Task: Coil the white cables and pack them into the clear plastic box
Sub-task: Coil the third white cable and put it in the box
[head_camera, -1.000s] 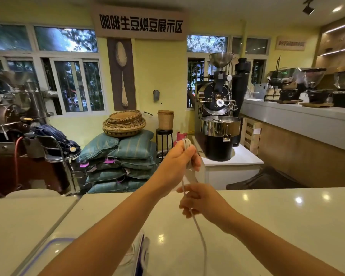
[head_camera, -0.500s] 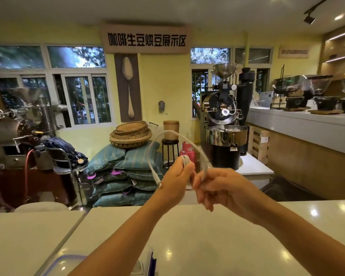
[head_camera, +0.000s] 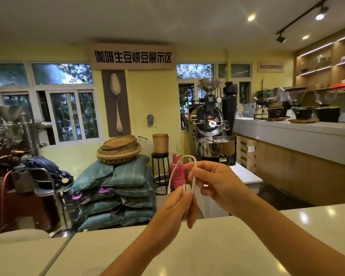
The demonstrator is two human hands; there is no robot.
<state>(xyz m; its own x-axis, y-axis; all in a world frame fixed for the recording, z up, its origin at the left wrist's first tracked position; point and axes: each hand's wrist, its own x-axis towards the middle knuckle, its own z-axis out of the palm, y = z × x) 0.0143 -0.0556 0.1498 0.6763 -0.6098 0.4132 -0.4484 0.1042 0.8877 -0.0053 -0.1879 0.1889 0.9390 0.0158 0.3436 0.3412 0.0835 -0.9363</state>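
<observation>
1. Head cam, the only view. Both my hands were up in front of me, above the pale desk (head_camera: 207, 246) and close together, almost touching.
2. My left hand (head_camera: 175, 208) was pinching a little bundle of folded strands of the white cable (head_camera: 188, 156) between thumb and fingers. The tops of the folds poked out just above my fingertips.
3. My right hand (head_camera: 213, 182) sat just up and to the right of it. Thumb and forefinger were nipped on one side of a loose loop that arched up out of the bundle.
4. So the cable was off the desk completely, hanging in the air between the two hands. The loop stood upright above the left one. I couldn't tell where the plug ends were.
5. Background stuff, all well behind the desk:
   - a stack of teal sacks (head_camera: 124, 176) with woven baskets (head_camera: 119, 149) piled on top
   - a black stool (head_camera: 160, 170) with a brown canister (head_camera: 160, 143) on it
   - a pink gas cylinder (head_camera: 177, 174) just right of the stool, partly hidden by the cable loop
   - a big black coffee roaster (head_camera: 211, 124) right of that
   - a spoon poster (head_camera: 116, 102) on the yellow wall
</observation>
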